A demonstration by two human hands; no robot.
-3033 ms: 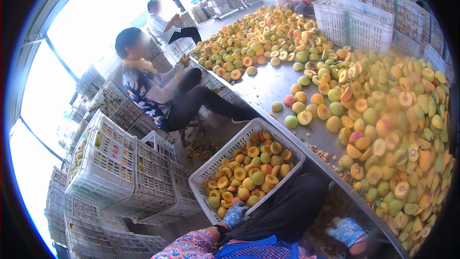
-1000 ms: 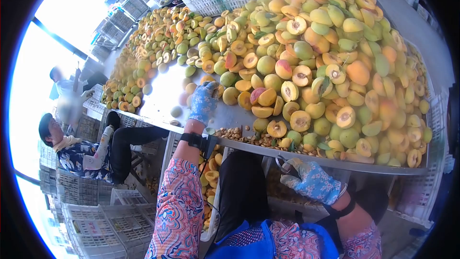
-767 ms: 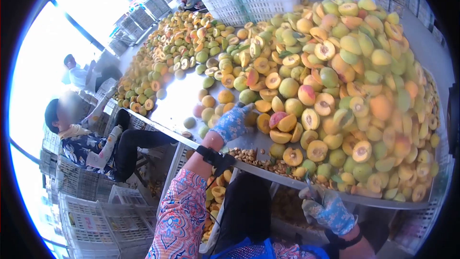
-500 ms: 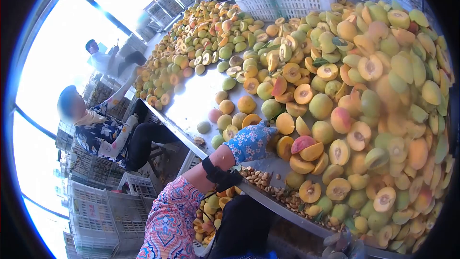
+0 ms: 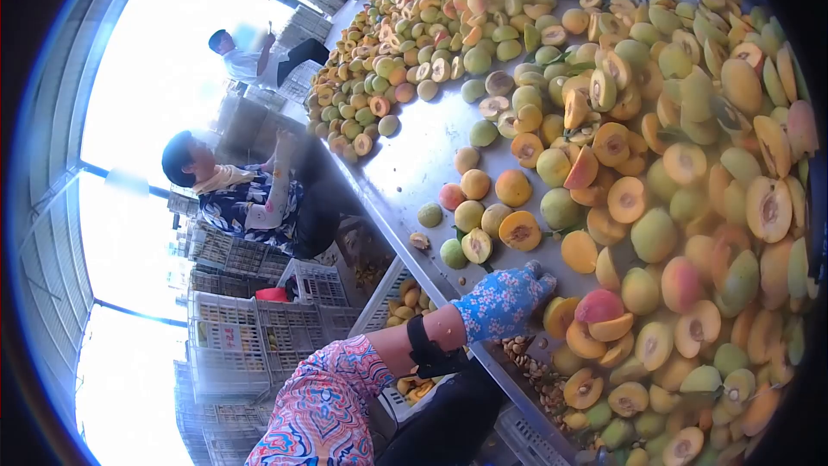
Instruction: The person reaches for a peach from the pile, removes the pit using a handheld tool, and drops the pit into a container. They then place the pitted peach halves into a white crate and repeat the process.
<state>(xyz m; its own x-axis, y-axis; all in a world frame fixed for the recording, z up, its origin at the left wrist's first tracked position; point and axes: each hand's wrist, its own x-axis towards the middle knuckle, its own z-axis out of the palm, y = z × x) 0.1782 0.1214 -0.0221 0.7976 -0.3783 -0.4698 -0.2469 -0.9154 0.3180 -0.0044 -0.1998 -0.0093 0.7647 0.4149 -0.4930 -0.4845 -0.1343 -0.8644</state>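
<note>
A white crate (image 5: 390, 293) under the table (image 5: 423, 151) holds cut yellow peach halves. The left hand (image 5: 504, 300), in a blue flowered glove, lies on the table with its fingers (image 5: 536, 274) stretched out, gripping nothing. Just past the fingertips sits a half peach (image 5: 579, 251), round and orange. The right hand is out of sight.

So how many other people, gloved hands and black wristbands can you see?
Other people: 2, a person in a patterned top and a person in white
Gloved hands: 1, the left hand
Black wristband: 1
Total: 4
</note>
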